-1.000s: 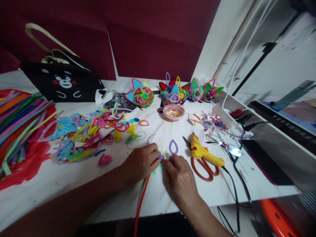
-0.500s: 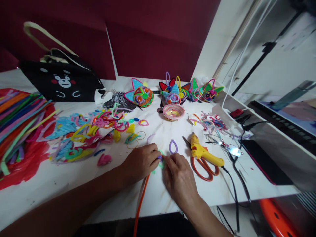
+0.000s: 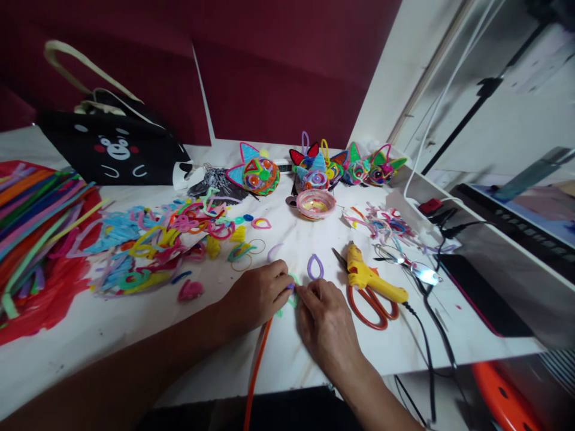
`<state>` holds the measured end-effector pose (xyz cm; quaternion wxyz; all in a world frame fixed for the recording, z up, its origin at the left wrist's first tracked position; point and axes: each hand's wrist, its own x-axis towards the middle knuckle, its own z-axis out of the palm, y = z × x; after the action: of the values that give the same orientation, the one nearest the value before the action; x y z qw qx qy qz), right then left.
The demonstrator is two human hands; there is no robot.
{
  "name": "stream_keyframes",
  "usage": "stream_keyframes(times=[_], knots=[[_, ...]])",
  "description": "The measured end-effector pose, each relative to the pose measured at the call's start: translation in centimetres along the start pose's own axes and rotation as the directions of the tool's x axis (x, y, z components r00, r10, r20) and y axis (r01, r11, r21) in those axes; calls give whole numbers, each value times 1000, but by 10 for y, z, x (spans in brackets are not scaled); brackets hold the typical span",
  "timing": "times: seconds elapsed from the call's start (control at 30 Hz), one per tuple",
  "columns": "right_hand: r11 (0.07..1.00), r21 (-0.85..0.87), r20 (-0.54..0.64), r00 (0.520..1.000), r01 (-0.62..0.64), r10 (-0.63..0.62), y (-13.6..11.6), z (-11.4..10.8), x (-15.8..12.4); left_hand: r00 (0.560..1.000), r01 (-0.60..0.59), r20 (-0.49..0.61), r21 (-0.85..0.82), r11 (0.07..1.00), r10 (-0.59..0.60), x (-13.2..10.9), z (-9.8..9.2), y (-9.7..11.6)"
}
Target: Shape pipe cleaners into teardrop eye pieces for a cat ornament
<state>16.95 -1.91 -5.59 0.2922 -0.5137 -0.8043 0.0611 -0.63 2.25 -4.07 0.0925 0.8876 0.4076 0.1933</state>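
Note:
My left hand (image 3: 263, 293) and my right hand (image 3: 327, 311) meet above the table, fingertips almost touching. Both are closed in a pinch around a small purple pipe cleaner piece (image 3: 291, 287). A mint-green pipe cleaner shape (image 3: 280, 313) lies beneath the fingertips, mostly covered. From under my left hand an orange strand (image 3: 257, 374) runs down past the table's front edge; whether that hand grips it is hidden. Just beyond my right hand rests a purple pipe cleaner loop (image 3: 315, 275). A yellow glue gun (image 3: 375, 279) lies over orange-handled scissors (image 3: 368, 308) to the right.
Bent pipe cleaner pieces (image 3: 157, 239) cover the left side, near a bundle of straight ones (image 3: 36, 221). At the back stand a pink bowl (image 3: 315, 205), several colourful cat-eared ornaments (image 3: 261, 175) and a black bag (image 3: 114, 146). Glasses (image 3: 417, 269) and cables lie right.
Almost nothing differs. The fingertips shift very slightly around the purple piece; everything else on the table stays where it was.

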Motion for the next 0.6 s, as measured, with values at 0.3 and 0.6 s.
stream_keyframes(times=[0.3, 0.6], knots=[[999, -22, -23, 999, 29, -30, -1, -1, 0, 999, -17, 48, -8, 1000, 18, 2, -6, 5], [986, -106, -84, 987, 126, -135, -1, -1, -1, 997, -17, 81, 2, 1000, 17, 3, -6, 3]])
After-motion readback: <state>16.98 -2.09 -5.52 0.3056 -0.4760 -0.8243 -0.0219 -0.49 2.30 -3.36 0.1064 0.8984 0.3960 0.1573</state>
